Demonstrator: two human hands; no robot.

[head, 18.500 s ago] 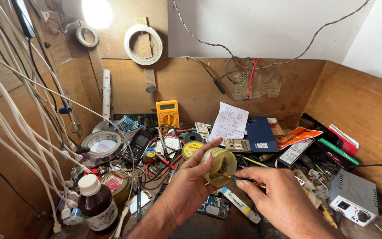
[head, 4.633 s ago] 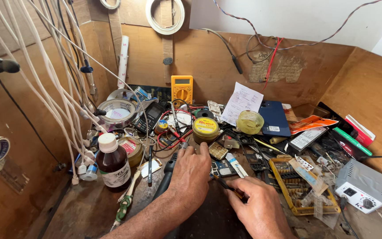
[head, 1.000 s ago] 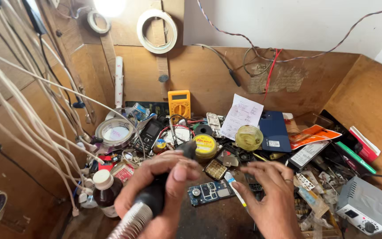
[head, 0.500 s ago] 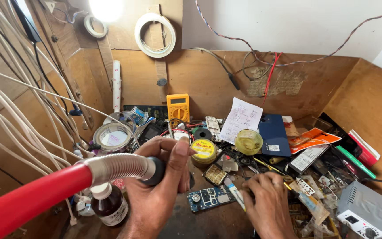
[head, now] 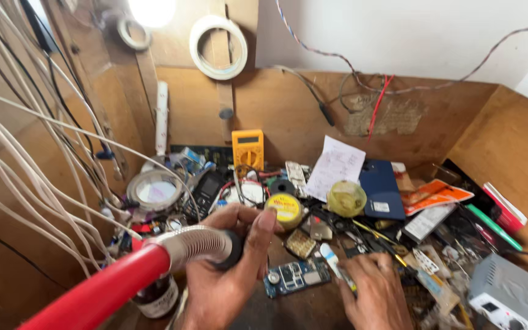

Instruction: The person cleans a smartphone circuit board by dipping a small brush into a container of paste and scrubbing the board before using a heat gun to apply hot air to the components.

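Clutter [head: 349, 201] crowds circuit board [head: 294, 276] between both hands [head: 227, 269].

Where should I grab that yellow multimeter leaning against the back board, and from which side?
Take the yellow multimeter by its two long side edges near the top, coming down from above. It stands upright against the wooden back board, so its top is clear, while cables and small parts crowd its base and front.

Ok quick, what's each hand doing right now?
Left hand: fingers closed around the red tool with the metal neck, holding it up.
Right hand: resting on the bench beside the small blue circuit board; whether it grips anything cannot be told.
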